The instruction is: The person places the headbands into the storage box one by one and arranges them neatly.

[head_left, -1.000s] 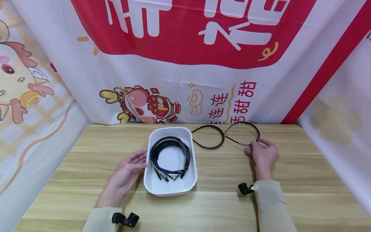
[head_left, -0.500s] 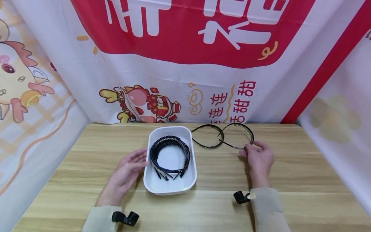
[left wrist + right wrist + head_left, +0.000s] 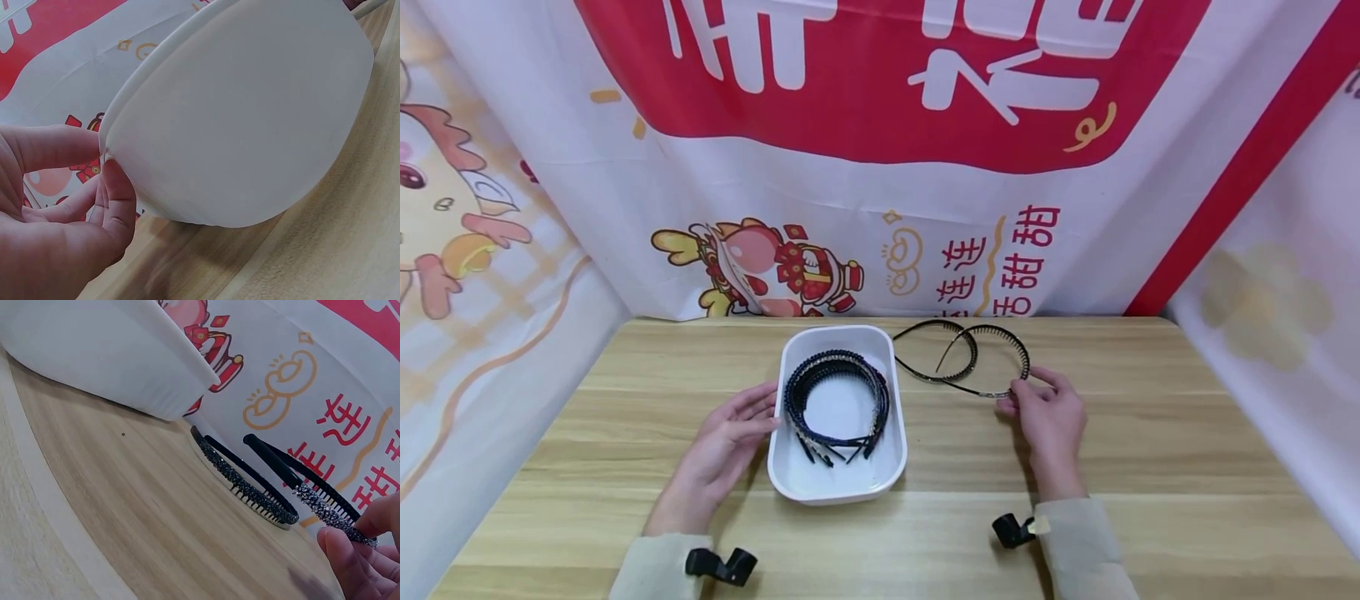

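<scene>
My right hand (image 3: 1051, 421) pinches a black toothed headband (image 3: 1022, 346) by its rhinestone-covered side, between thumb and fingers. Raised off the table, its open ends point left; in the head view they overlap a second black headband (image 3: 929, 379). That one, dark and glittery (image 3: 250, 487), lies on the table in the right wrist view. A white plastic box (image 3: 838, 492) stands to their left, with several dark beaded and toothed headbands (image 3: 801, 392) nested inside. At the box's left rim, my left hand (image 3: 59, 206) holds on with thumb and fingertips.
The wood-grain table (image 3: 925, 533) carries the box and headbands. A printed white and red cloth (image 3: 880, 142) hangs right behind the table's back edge. Black camera mounts (image 3: 722, 567) sit on both wrists.
My right hand has moved left and slightly toward the near edge with its headband, which has come to overlap the lying one in the head view. My left hand stays at the box.
</scene>
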The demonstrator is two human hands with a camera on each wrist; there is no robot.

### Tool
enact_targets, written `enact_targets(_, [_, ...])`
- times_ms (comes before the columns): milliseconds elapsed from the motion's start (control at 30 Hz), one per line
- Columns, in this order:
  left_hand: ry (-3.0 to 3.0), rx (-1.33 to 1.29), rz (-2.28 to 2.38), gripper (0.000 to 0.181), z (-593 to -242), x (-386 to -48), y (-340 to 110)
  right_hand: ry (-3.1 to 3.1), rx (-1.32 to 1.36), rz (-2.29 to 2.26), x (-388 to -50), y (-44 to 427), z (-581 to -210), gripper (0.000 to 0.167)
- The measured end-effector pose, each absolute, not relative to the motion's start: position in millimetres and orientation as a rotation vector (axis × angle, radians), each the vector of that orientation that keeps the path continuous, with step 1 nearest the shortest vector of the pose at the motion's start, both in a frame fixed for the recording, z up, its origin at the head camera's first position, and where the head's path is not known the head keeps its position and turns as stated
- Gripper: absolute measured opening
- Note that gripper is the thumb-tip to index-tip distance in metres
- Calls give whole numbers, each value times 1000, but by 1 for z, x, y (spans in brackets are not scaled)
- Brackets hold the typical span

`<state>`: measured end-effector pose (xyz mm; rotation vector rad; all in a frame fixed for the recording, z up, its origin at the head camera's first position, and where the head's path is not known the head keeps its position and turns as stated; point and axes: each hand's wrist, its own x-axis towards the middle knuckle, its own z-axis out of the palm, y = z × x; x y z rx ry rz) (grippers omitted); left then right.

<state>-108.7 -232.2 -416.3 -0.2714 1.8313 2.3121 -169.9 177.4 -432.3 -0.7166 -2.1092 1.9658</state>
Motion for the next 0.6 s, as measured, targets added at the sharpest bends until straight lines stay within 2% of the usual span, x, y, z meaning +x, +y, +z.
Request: enact_targets(600, [1808,-272,2316,75,-416,-109,-234,-2132,-674,1979,-167,170,-429,47])
